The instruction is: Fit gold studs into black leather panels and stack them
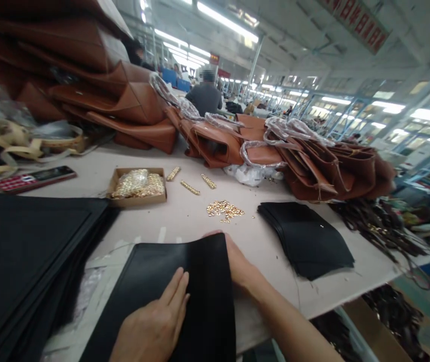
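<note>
A black leather panel (207,296) lies before me at the table's front, its right side raised and bent. My left hand (154,322) rests flat on its face with the fingers stretched out. Behind the raised right edge is my right hand (235,259), its fingers mostly hidden by the panel. Beyond the panel, small gold metal pieces (224,210) lie in a loose heap. Farther back are three short rows of gold pieces (190,187). A cardboard box (137,201) holds more gold pieces and a clear plastic bag.
Large black panels (30,251) are stacked at left, smaller black pieces (309,239) at right. Brown leather bags (135,105) pile along the back. A phone-like object (49,176) lies at left. Dark straps (381,226) lie near the table's right edge. A person (205,95) sits farther off.
</note>
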Demonstrator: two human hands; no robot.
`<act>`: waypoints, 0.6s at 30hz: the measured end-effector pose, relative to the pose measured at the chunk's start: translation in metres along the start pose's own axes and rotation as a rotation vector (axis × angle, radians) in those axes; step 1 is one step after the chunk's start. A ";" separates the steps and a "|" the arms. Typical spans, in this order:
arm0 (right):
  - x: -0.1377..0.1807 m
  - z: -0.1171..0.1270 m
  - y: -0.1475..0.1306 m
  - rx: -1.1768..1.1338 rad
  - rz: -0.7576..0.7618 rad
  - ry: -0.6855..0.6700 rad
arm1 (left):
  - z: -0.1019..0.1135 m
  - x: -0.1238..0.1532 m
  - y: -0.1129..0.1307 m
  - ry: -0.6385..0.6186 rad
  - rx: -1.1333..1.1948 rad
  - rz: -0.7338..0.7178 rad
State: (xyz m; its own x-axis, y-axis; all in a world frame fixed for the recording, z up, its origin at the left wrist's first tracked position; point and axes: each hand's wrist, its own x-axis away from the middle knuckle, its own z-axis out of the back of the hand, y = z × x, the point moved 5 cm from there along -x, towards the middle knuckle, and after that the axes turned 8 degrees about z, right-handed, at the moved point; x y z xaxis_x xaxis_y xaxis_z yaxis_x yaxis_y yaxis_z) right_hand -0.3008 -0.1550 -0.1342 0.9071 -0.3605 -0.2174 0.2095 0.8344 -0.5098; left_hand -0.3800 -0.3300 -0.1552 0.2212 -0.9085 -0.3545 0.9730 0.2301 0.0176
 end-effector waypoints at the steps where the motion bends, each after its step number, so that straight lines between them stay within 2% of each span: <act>1: 0.001 0.008 0.014 0.102 -0.034 0.003 | -0.003 -0.002 0.003 -0.016 -0.028 0.005; 5: 0.006 0.050 0.081 0.414 -0.248 0.075 | -0.006 -0.004 0.002 -0.015 -0.027 -0.025; 9: 0.007 0.071 0.128 0.560 -0.378 0.017 | -0.005 -0.002 -0.001 0.031 0.023 -0.096; 14: -0.004 0.068 0.144 0.635 -0.450 -0.078 | -0.005 0.009 -0.004 0.005 -0.010 -0.052; 18: -0.013 0.069 0.145 0.660 -0.509 -0.063 | -0.004 0.019 -0.003 -0.018 -0.029 -0.033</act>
State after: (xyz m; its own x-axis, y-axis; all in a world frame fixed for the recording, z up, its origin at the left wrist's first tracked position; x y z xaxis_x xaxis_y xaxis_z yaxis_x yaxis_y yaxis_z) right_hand -0.2571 -0.0007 -0.1474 0.6583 -0.7519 -0.0354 0.7523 0.6557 0.0637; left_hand -0.3796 -0.3462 -0.1657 0.1905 -0.9218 -0.3376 0.9775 0.2099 -0.0215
